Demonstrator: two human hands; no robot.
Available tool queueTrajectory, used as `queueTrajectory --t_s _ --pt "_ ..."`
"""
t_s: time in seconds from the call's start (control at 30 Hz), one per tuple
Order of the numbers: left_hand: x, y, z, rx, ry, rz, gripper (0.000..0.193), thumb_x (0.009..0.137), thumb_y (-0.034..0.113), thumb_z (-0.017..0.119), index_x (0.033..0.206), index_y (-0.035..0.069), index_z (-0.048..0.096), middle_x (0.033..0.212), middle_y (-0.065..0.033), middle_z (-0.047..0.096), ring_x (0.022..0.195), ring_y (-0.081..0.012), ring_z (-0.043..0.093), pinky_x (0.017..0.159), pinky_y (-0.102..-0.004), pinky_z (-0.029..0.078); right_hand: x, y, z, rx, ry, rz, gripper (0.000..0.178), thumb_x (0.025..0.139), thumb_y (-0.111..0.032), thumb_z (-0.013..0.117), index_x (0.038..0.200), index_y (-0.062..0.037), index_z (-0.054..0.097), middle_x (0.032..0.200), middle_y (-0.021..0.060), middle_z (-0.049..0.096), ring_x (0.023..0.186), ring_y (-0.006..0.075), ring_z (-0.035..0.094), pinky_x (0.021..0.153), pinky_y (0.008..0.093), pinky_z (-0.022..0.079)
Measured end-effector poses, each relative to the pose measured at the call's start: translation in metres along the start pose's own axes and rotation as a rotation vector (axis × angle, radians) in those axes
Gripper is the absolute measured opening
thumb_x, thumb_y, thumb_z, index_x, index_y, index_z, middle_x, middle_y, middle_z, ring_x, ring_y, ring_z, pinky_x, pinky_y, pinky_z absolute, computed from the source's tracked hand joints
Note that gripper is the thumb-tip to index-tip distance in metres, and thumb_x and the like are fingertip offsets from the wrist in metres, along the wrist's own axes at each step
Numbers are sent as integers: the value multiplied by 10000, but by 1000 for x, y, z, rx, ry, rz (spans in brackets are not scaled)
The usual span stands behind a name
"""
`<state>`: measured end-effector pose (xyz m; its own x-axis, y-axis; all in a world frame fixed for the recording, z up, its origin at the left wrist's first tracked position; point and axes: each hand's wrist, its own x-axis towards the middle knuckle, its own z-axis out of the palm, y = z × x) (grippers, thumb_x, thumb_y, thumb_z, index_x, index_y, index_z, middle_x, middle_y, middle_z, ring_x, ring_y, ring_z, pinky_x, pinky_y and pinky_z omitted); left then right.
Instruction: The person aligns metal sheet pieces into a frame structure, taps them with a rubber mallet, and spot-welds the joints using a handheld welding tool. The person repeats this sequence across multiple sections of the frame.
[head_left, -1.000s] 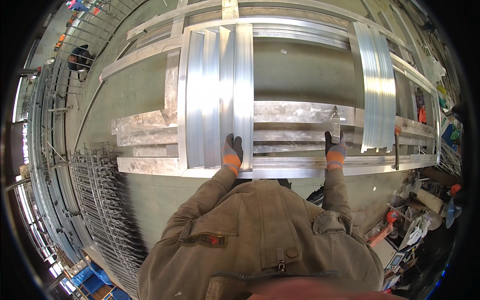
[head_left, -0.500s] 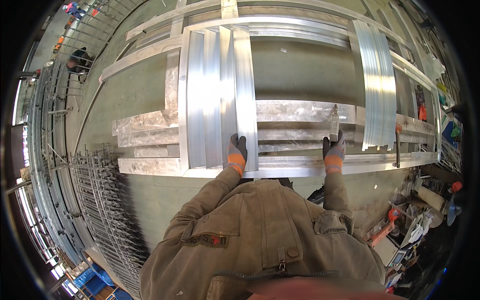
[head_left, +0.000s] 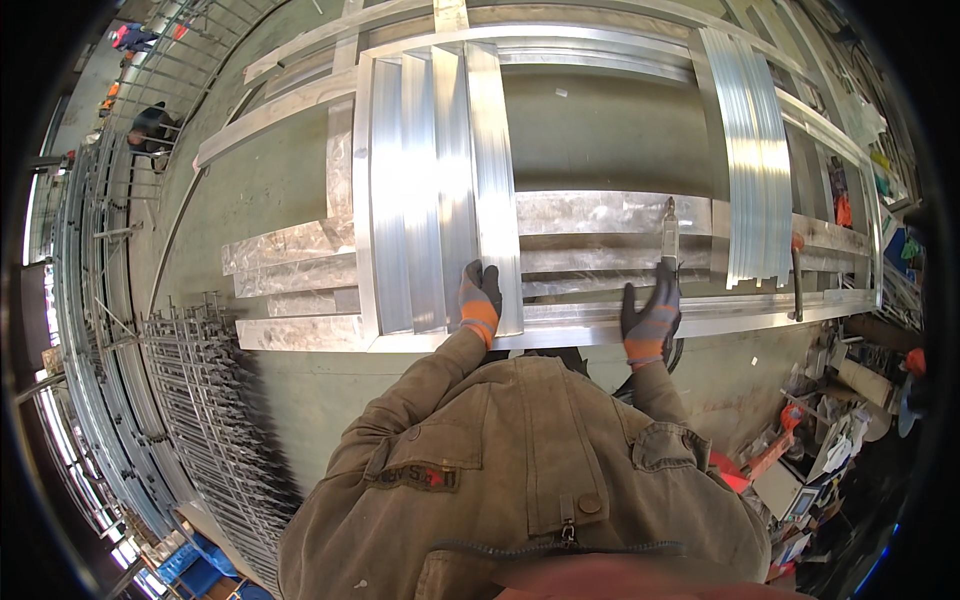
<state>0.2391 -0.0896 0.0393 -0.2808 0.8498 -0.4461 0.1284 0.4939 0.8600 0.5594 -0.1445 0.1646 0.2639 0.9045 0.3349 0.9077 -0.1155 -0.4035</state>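
Both my hands wear grey and orange gloves with dark fingertips. My left hand [head_left: 480, 298] is at the near end of the rightmost slat [head_left: 490, 170] in a group of shiny metal slats, its fingers closed on the slat's left edge. My right hand [head_left: 650, 318] is open, thumb and fingers apart, above the near rail [head_left: 590, 330] of a metal frame. Just beyond its fingertips is a narrow, pale metal tool with a pointed tip [head_left: 670, 232], over a flat crosspiece [head_left: 600, 212]; whether the fingertips touch it is unclear.
A bundle of ribbed metal strips [head_left: 752, 160] lies across the frame's right side. Beside it a clamp with an orange end [head_left: 797, 275] sits on the near rail. Stacked metal racks [head_left: 215, 390] stand on the left, clutter [head_left: 800, 460] at lower right. A person [head_left: 152, 128] is far left.
My right hand has let go of the pointed tool and drawn slightly left and nearer, its fingers opening. My left hand and the rightmost slat have shifted slightly right.
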Motion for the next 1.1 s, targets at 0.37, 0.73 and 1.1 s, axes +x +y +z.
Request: queueTrajectory --t_s 0.37,0.73,1.1 --pt "-8 9 5 1 21 90 361 1107 156 712 1401 -38 631 1281 -175 745 1165 -264 672 1055 -390 529 -42 -92 124 605 -835 217 549 1115 -378 681 1519 -12 618 1357 275 749 1230 433 730 1036 477 576" --pt "67 31 -69 355 -538 -69 603 947 522 879 1202 -20 807 993 -115 807 884 -217 720 837 -376 590 -50 -89 151 978 -1068 628 542 1088 -362 722 1502 -16 682 1279 157 801 1104 217 725 964 376 591" --pt "83 41 -73 420 -616 -182 580 887 617 902 963 48 814 825 -40 716 751 -171 634 682 -371 552 -57 -94 161 973 -1048 771 577 1071 -416 796 1433 23 700 1178 79 795 961 146 678 806 329 569"
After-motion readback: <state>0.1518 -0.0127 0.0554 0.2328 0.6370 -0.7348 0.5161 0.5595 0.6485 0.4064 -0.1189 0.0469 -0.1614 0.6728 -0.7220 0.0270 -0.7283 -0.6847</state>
